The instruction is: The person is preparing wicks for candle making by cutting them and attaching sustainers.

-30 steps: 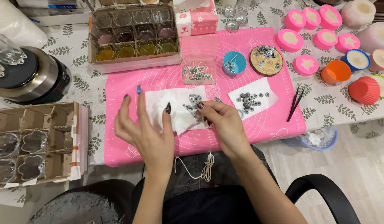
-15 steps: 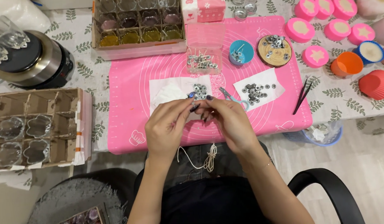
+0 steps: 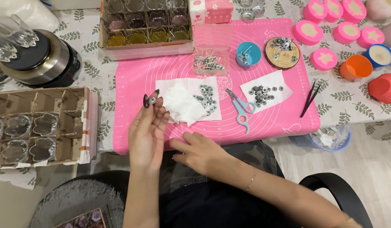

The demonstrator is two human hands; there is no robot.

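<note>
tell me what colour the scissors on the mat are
Light blue scissors, seen in the head view.

Leaf-patterned tablecloth (image 3: pixel 98 80), pale floor (image 3: pixel 373 169), black chair armrest (image 3: pixel 330 185).

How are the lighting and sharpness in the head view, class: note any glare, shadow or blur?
Head view: even, soft light; only faint shadows under the left hand and scissors; glare on the clear jars at top left; the mat and small rings look sharp; no obvious blur.

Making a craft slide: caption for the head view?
Left hand pinches a small metal ring over the pink mat; right hand rests at its edge.
</note>
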